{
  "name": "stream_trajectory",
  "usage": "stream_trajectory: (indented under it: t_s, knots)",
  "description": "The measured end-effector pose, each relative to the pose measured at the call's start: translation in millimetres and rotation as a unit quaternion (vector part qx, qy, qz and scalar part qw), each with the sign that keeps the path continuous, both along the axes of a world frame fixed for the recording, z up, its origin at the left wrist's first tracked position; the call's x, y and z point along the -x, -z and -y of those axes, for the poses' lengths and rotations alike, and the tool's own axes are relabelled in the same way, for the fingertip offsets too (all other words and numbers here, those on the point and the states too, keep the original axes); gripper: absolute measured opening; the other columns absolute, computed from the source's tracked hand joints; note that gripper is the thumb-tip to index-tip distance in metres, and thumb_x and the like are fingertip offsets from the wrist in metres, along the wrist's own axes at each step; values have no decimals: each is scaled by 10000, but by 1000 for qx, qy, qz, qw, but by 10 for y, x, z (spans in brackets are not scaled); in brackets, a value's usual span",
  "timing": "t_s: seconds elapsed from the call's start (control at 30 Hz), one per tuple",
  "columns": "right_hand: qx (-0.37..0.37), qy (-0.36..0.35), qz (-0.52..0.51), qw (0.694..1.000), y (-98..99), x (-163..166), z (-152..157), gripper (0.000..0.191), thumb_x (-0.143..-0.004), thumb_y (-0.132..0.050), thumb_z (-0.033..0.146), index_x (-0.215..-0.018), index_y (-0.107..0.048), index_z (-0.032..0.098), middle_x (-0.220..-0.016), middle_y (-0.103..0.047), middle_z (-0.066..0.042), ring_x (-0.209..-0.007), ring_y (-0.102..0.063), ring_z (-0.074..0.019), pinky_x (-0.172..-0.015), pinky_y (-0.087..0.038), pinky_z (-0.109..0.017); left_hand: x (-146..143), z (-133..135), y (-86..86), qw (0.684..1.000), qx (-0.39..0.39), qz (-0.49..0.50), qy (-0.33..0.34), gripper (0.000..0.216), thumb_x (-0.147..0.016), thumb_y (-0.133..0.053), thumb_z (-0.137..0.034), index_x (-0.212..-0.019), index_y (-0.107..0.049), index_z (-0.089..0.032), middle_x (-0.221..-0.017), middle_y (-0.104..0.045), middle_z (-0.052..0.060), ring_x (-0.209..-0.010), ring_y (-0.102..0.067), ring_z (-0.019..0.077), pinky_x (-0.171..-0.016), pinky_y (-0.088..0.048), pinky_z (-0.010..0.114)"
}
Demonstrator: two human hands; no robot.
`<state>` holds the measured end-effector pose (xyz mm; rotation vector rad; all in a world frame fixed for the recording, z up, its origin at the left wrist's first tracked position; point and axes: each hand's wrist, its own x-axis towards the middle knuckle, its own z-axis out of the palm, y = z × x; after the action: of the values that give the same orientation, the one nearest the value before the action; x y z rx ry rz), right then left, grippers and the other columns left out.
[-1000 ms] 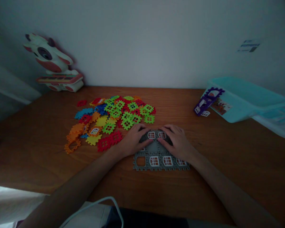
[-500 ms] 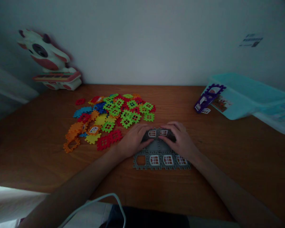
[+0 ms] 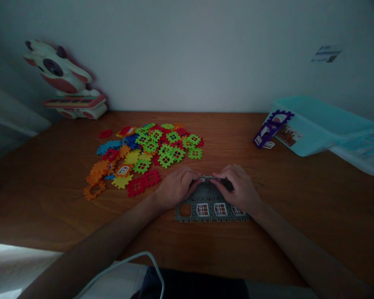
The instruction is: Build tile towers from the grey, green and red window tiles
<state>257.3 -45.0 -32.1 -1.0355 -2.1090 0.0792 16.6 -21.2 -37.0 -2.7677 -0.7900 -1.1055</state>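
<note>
A flat panel of joined grey tiles (image 3: 205, 207) with white windows lies on the wooden table (image 3: 299, 199) in front of me. My left hand (image 3: 176, 187) and my right hand (image 3: 238, 187) are both closed on the far row of grey tiles (image 3: 209, 179), which is tipped up on edge, so its windows no longer face me. The fingertips of the two hands nearly meet over it. The near row of the panel stays flat on the table.
A heap of several loose coloured tiles (image 3: 146, 151) lies to the left of my hands. A cow-shaped toy (image 3: 65, 83) stands at the back left. At the back right a purple tile piece (image 3: 269, 131) leans against a turquoise box (image 3: 318, 124).
The far row of grey tiles has been folded up from flat to on edge. Both hands have curled tighter round it.
</note>
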Motion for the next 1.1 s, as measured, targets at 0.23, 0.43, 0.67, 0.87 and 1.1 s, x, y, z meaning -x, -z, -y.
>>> stream_trajectory:
  t_s: [0.23,0.43,0.67,0.87,1.1]
  knots:
    - [59,-3,42,997,-75,-114,0,159,-984,-609,304,-1116,-687,261,-1062,-780,-49,-954,-731,-219,-864,-580,-395,24,-21,8,1000,27,0,11,113,-1019,-507,-183,-1122,-548,-163,-981,-731,77,-904,-730,188,-773,-627,325]
    - [92,-29,80,992,-148,-247,-8,240,-980,-615,333,-1193,-702,267,-1102,-788,-40,-949,-758,-222,-855,-607,-374,16,-21,-27,999,30,-2,36,120,-1020,-503,-174,-1125,-559,-159,-1008,-738,77,-926,-728,181,-783,-617,312]
    - [205,-32,106,973,-203,-379,-44,307,-907,-676,304,-1209,-708,261,-1105,-786,-48,-947,-754,-240,-871,-601,-401,10,-15,-12,999,25,-11,40,129,-1021,-505,-170,-1142,-547,-160,-1016,-734,69,-928,-721,172,-779,-615,303]
    - [261,-38,102,959,-267,-488,-17,309,-873,-677,269,-1181,-708,272,-1087,-781,-45,-944,-745,-249,-867,-599,-420,13,-17,7,999,29,-13,40,150,-1020,-505,-172,-1162,-549,-156,-1025,-728,82,-945,-716,181,-793,-615,318]
    - [286,-39,108,951,-272,-519,13,322,-889,-623,227,-1205,-673,266,-1106,-763,-56,-977,-727,-257,-856,-599,-421,13,-10,-1,998,37,-24,36,165,-1029,-488,-184,-1181,-550,-171,-1042,-728,75,-982,-719,182,-814,-618,323]
